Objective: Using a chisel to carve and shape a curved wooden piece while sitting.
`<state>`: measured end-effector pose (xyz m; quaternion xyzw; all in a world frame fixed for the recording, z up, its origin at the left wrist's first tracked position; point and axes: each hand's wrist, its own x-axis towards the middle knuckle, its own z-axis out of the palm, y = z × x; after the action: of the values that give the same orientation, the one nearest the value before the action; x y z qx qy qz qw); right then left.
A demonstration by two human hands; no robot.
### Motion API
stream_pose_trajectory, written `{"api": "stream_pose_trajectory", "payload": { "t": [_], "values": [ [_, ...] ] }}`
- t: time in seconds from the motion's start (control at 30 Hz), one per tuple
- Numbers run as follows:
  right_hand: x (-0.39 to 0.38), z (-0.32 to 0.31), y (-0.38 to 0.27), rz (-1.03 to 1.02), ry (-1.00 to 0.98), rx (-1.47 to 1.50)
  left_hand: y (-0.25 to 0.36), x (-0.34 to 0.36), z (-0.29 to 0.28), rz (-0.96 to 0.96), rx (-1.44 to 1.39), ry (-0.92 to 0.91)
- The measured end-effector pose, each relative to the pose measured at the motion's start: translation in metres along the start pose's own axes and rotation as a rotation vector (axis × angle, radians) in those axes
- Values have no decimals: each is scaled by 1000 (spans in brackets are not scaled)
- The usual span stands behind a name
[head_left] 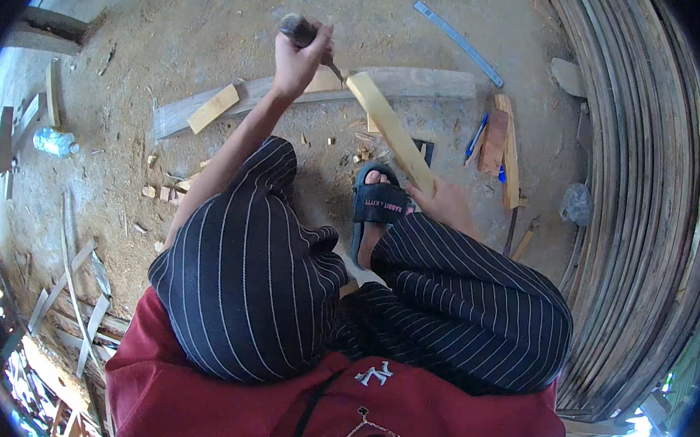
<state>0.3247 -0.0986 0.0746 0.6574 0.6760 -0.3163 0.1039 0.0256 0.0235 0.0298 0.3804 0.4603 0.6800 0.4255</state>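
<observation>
While the left hand is gripping a dark-handled, thin metal tool at upper centre, the right hand is gripping a long, pale yellow wooden bar near centre; end-shaping seems to be proceeding, the next move calling for a steady bar.

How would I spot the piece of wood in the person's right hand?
Find the long grey plank lying across the ground beyond the sandal. Seen against its middle is the upper end of a pale yellow wooden bar, which slants back to the right hand. Unlike the short pale block by the plank's left part, it is long and held in the hand.
</observation>
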Motion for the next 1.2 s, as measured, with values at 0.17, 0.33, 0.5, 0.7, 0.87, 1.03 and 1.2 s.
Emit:
{"api": "stream_pose_trajectory", "payload": {
  "t": [0.17,0.33,0.5,0.7,0.87,1.03,1.2],
  "values": [
    [8,19,9,8,57,-47,-3,-1,-17,-12,-254,44],
    [10,21,11,51,14,-52,-9,-9,-28,-62,-477,77],
    [7,18,6,28,42,-67,-15,-10,-38,-99,-531,255],
    [5,14,2,9,58,-78,-26,-1,-60,-183,-668,379],
    [10,15,5,-42,83,-39,-39,1,-80,-292,-695,538],
    [15,20,10,-6,50,-50,-41,-13,-85,-325,-778,646],
    [15,24,13,-1,69,-50,-25,-15,-74,-275,-764,546]
  ]
}}
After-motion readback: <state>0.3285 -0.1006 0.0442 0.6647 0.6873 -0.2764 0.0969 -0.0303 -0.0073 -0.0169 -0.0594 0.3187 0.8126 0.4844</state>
